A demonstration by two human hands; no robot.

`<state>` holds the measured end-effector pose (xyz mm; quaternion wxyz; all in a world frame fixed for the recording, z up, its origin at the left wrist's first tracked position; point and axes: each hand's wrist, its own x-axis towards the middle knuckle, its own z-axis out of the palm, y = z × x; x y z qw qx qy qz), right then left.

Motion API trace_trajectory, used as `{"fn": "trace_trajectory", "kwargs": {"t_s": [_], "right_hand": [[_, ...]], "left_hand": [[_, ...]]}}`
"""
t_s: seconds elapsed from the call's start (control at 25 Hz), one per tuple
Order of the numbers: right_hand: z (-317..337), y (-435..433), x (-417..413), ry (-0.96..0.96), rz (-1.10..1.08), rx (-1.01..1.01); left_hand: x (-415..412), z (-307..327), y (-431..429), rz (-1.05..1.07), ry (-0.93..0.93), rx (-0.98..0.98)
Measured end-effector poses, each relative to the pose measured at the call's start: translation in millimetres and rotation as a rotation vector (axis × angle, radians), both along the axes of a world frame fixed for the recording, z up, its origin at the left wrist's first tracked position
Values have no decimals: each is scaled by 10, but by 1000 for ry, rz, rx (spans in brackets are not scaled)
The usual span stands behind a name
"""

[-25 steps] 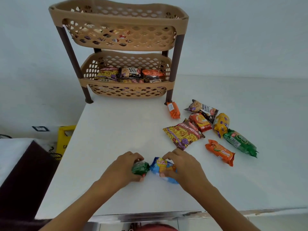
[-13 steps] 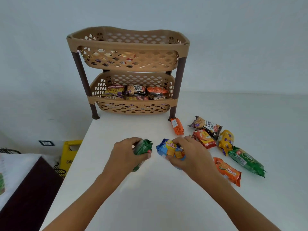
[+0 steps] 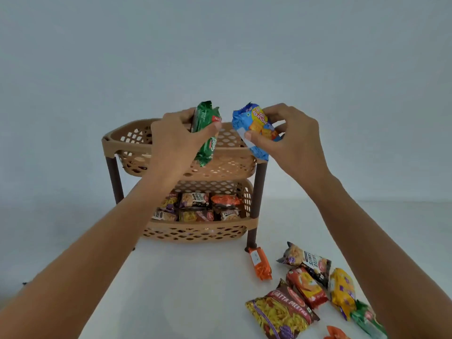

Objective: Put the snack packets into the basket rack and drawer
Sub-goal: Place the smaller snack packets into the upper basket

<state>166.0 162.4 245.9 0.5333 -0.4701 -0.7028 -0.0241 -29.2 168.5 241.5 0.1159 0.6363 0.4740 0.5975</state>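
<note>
A tan two-tier basket rack (image 3: 227,167) with brown legs stands at the back of the white table (image 3: 186,297). My left hand (image 3: 171,140) grips a green packet (image 3: 206,133) upright over the top tier's front rim. My right hand (image 3: 291,135) holds a blue packet (image 3: 256,129) above the rack's right corner. The lower tier (image 3: 195,232) holds several packets (image 3: 195,207). What lies in the top tier is hidden by my hands.
Loose packets lie on the table at the right: a small orange one (image 3: 260,265) by the rack's front leg, a yellow-brown mix bag (image 3: 281,311), a red one (image 3: 305,287), a yellow one (image 3: 341,291), a black-labelled one (image 3: 305,259) and a green one (image 3: 367,319).
Both hands have lifted their packets off the table and carried them up and forward to the rack's top tier. The camera has tilted upward.
</note>
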Motion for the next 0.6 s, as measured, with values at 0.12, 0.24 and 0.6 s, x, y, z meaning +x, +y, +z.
{"fn": "trace_trajectory", "kwargs": {"t_s": [0.12, 0.24, 0.6], "right_hand": [[259, 433, -32, 11, -65, 31], [330, 877, -41, -35, -175, -48], [43, 1911, -229, -457, -292, -624]], "left_hand": [[88, 312, 506, 3, -1, -17], [166, 379, 1123, 19, 101, -171], [332, -62, 2116, 79, 737, -798]]}}
